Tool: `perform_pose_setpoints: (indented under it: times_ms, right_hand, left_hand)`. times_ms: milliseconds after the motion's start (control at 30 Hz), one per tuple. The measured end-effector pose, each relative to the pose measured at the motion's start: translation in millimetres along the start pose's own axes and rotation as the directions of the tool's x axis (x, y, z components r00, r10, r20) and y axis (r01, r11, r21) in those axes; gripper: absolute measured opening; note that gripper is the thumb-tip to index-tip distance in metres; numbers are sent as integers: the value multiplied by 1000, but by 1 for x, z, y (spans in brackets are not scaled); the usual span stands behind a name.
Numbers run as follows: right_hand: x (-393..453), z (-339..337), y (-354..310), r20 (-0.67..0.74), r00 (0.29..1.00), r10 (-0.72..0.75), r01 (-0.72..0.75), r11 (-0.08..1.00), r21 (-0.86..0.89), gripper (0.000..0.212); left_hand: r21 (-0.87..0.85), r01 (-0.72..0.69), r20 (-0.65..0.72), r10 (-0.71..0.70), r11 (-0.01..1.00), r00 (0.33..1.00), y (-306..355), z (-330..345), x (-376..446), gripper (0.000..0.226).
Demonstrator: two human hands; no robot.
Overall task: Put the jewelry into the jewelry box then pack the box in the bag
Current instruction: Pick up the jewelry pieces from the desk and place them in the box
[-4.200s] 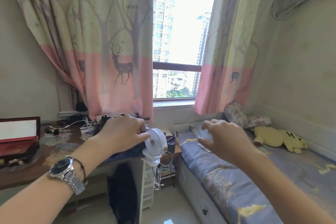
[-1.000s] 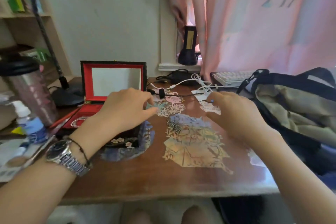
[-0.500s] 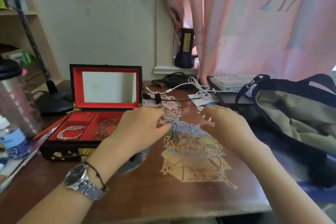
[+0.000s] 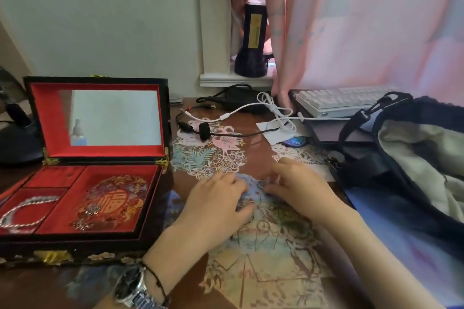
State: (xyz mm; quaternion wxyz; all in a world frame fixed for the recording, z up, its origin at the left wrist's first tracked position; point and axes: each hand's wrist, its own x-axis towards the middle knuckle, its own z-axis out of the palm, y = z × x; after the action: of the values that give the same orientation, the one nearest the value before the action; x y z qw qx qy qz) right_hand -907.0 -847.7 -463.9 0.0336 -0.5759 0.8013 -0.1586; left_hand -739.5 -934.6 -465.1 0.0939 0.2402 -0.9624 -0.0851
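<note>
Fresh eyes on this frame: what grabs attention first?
The open jewelry box at left, red-lined, mirror in its raised lid, a silver chain in its front-left compartment. Mid-desk, the left hand and right hand meet over paper cutouts. An open dark bag sits at right.

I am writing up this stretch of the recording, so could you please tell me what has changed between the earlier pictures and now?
Both hands came down to the desk: the left hand and right hand now meet over a small ring-like item; any grip is unclear. The jewelry box stays open with a bracelet inside, the bag unmoved.
</note>
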Motion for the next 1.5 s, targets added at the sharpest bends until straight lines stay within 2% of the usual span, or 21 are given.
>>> perform_pose_setpoints:
  times_ms: [300,600,700,767,867,1000,1267,1433,1500]
  right_hand:
    - [0,3,3,-39,999,-32,33,999,42,24]
    - [-2,2,3,-35,997,67,-52,943,327,14]
    - [-6,-1,-2,-79,994,69,-26,890,454,16]
    - [-10,-6,-8,-99,993,60,2,850,527,11]
    - [-14,-14,-20,-116,992,39,40,796,604,8]
    - [-19,-21,-32,-124,992,25,64,742,667,9]
    - [-30,-32,-58,-38,999,23,17,589,808,15]
    - [-34,-36,-75,101,995,-13,-86,423,902,30]
    - [-34,-36,-82,114,993,-13,-98,421,902,36]
  left_hand:
    - [-13,-5,-63,4,1000,998,-1,7,0,41]
    - [-69,6,-79,-11,998,997,-2,6,-1,39]
    - [-124,23,-128,-39,992,991,-2,-2,-2,35]
    - [-220,26,-180,-67,975,981,-1,-9,-3,29]
    - [-409,14,-232,-119,912,965,2,-22,-6,19]
    - [-514,1,-264,-159,858,952,3,-31,-14,12]
    - [-481,-34,-370,-168,876,914,-2,-42,-35,7]
    - [-402,-62,-438,-132,914,889,-5,-53,-53,11]
    - [-391,-63,-443,-128,918,887,-7,-57,-60,11]
